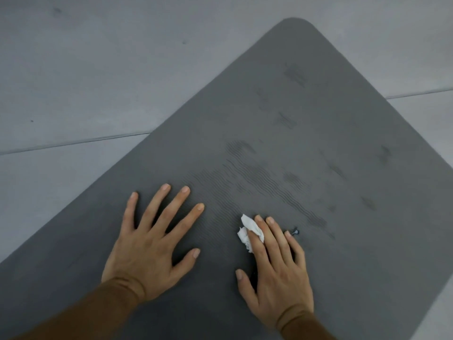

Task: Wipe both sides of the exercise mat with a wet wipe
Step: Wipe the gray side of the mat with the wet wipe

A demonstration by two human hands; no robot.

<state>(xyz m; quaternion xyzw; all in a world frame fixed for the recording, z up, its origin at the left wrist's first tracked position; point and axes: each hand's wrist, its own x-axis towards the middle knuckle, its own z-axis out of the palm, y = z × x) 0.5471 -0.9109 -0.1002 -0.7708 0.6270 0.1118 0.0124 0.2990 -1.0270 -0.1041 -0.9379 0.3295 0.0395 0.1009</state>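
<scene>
Head view: the flat grey foam exercise mat (343,114) with a rounded corner lies spread out on the floor, top side up. The small crumpled white wet wipe (247,233) sits on the mat, near its close edge. The right hand (274,266) presses the wipe down onto the mat. Its fingers are almost straight, and a bit of the wipe folds up over one finger. The left hand (152,241) lies flat on the mat beside it, fingers spread wide, holding nothing. It looks like it is pinning the mat down.

Dark streaks (269,182) run across the mat past the right hand. They look wet, so I think this part is wiped. A tiny dark thing (295,232) sits on the mat by the right fingertips. I cannot tell what it is. Around the mat is the pale grey tiled floor (73,69).

The step looks like wiping the first side. The far corner looks mostly dry. Next, the wipe needs a firm push across the dry parts. Flipping the mat for the other side comes later.
</scene>
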